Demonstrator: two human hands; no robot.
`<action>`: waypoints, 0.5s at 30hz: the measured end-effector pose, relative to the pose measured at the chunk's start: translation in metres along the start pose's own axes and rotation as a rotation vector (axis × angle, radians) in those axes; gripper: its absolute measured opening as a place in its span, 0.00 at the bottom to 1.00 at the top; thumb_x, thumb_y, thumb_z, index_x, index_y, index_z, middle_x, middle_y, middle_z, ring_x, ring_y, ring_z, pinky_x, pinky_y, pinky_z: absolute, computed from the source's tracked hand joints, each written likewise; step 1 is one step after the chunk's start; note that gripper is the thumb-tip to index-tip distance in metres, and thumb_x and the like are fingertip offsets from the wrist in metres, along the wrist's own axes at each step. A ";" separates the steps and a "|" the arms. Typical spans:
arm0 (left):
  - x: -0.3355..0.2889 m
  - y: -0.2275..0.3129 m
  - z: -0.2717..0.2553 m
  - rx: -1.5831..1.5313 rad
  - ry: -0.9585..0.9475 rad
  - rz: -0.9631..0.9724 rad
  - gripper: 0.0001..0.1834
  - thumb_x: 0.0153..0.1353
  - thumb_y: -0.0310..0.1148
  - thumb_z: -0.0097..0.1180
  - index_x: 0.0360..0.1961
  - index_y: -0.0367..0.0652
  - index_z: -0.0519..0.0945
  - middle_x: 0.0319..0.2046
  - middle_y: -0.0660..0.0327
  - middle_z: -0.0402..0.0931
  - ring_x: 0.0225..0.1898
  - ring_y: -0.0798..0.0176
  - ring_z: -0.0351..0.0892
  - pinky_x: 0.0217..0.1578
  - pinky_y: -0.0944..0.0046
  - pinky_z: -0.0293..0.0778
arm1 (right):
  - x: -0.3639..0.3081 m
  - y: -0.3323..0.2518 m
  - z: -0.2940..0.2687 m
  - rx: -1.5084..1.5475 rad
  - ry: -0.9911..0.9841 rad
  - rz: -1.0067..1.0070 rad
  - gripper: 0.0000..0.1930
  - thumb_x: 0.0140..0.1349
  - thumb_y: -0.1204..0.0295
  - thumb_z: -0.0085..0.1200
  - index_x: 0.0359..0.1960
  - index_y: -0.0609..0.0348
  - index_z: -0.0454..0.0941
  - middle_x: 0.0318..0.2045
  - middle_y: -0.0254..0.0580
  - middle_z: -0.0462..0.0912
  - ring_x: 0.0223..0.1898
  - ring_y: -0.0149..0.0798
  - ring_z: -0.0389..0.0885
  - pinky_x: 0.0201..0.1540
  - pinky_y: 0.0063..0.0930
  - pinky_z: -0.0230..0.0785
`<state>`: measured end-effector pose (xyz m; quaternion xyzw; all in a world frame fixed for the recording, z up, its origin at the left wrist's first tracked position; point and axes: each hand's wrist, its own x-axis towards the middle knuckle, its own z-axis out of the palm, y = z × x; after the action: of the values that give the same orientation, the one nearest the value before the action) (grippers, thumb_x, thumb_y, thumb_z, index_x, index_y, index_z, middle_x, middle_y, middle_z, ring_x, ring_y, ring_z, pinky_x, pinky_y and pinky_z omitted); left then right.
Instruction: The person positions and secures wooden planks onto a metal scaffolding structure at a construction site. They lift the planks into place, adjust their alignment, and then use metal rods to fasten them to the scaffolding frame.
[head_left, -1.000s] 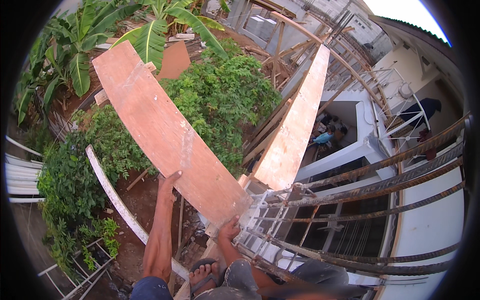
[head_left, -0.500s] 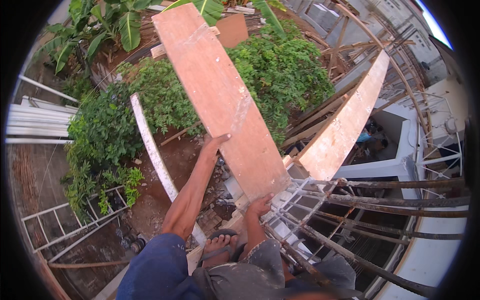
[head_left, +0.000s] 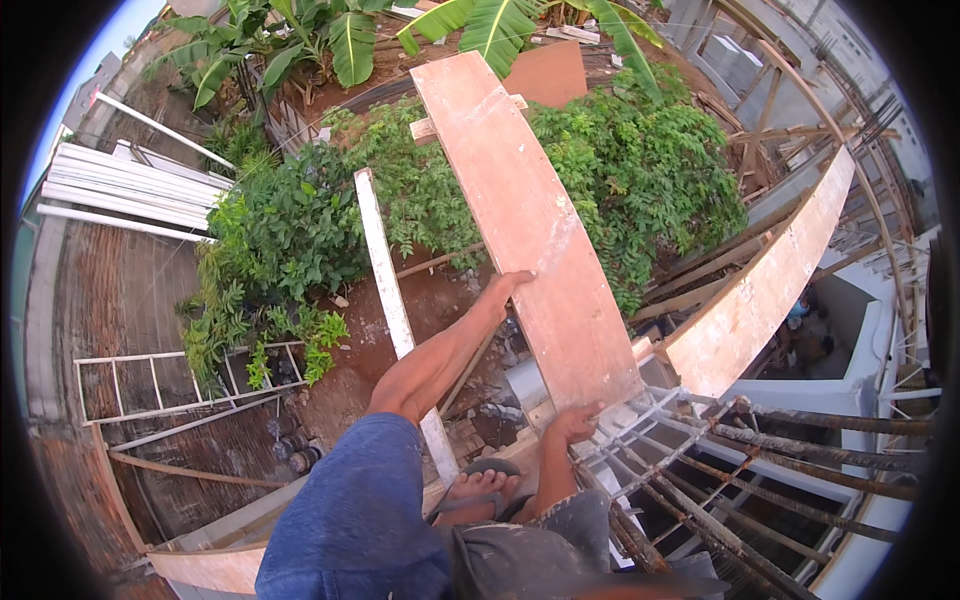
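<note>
A long reddish-brown plywood board (head_left: 545, 215) stretches away from me, with a short wooden batten (head_left: 425, 130) showing at its far end. My left hand (head_left: 508, 290) grips the board's left edge about midway, thumb on the upper face and fingers hidden beneath. At the near end, my right hand (head_left: 570, 425) is closed on the board's edge, with its underside fingers out of sight. Rusty rebar (head_left: 750, 470) and a pale wire-tied cage lie just right of that hand. My sandalled foot (head_left: 485, 490) is close below the board's near end.
A second board (head_left: 770, 285) slopes away on the right beside an opening to a lower level. A narrow whitish timber (head_left: 390, 280) leans at left. Lower down are leafy bushes (head_left: 290, 215), a white ladder-like frame (head_left: 190, 385) and stacked white lengths (head_left: 135, 190).
My view has swung left, so the board, hands and surroundings sit farther right in the picture. Both hands keep their hold at about the same places on the board.
</note>
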<state>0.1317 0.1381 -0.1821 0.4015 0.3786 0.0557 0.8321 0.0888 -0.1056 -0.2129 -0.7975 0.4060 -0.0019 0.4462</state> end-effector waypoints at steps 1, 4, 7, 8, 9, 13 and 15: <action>0.003 -0.003 -0.001 -0.030 -0.003 -0.021 0.29 0.50 0.39 0.64 0.52 0.36 0.75 0.49 0.52 0.77 0.52 0.54 0.74 0.55 0.56 0.66 | 0.002 0.002 0.000 0.002 0.016 -0.008 0.40 0.65 0.43 0.42 0.40 0.86 0.73 0.36 0.77 0.77 0.41 0.70 0.78 0.44 0.54 0.69; 0.011 -0.009 -0.004 -0.031 0.054 -0.047 0.28 0.52 0.39 0.63 0.52 0.36 0.75 0.49 0.51 0.77 0.51 0.52 0.75 0.55 0.54 0.68 | 0.008 0.011 0.003 0.005 -0.021 -0.043 0.40 0.66 0.44 0.41 0.45 0.85 0.71 0.41 0.78 0.76 0.44 0.69 0.77 0.48 0.53 0.67; 0.014 -0.012 -0.008 -0.060 0.040 -0.048 0.28 0.54 0.41 0.63 0.52 0.35 0.74 0.50 0.51 0.76 0.51 0.52 0.75 0.56 0.53 0.68 | 0.015 0.020 0.006 0.017 -0.016 -0.112 0.40 0.66 0.44 0.42 0.45 0.85 0.72 0.42 0.79 0.75 0.45 0.69 0.76 0.51 0.53 0.66; 0.015 -0.012 -0.008 -0.065 0.025 -0.039 0.28 0.54 0.41 0.63 0.52 0.35 0.74 0.50 0.51 0.76 0.52 0.52 0.75 0.57 0.53 0.67 | 0.017 0.021 0.008 0.000 -0.023 -0.104 0.40 0.66 0.44 0.42 0.46 0.84 0.72 0.42 0.78 0.75 0.45 0.69 0.76 0.51 0.53 0.66; 0.015 -0.014 -0.009 -0.071 0.013 -0.034 0.28 0.54 0.42 0.63 0.53 0.35 0.74 0.50 0.51 0.76 0.53 0.52 0.75 0.58 0.53 0.67 | 0.019 0.023 0.008 -0.014 -0.027 -0.093 0.39 0.66 0.44 0.42 0.46 0.84 0.72 0.42 0.78 0.75 0.46 0.69 0.76 0.51 0.53 0.66; 0.016 -0.015 -0.010 -0.129 -0.064 -0.035 0.30 0.55 0.42 0.63 0.54 0.34 0.73 0.51 0.50 0.76 0.55 0.51 0.74 0.59 0.53 0.66 | 0.019 0.025 0.010 0.030 -0.067 0.015 0.38 0.66 0.45 0.42 0.46 0.82 0.72 0.43 0.77 0.76 0.46 0.69 0.76 0.50 0.52 0.67; 0.019 -0.015 -0.010 -0.097 -0.014 -0.019 0.30 0.55 0.42 0.63 0.54 0.34 0.73 0.52 0.49 0.75 0.54 0.50 0.74 0.58 0.52 0.67 | 0.016 0.024 0.011 0.034 -0.035 -0.045 0.38 0.66 0.45 0.42 0.46 0.83 0.72 0.42 0.78 0.76 0.46 0.68 0.76 0.50 0.52 0.67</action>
<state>0.1349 0.1416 -0.2074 0.3575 0.3737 0.0631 0.8536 0.0882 -0.1146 -0.2424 -0.7988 0.3798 -0.0049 0.4665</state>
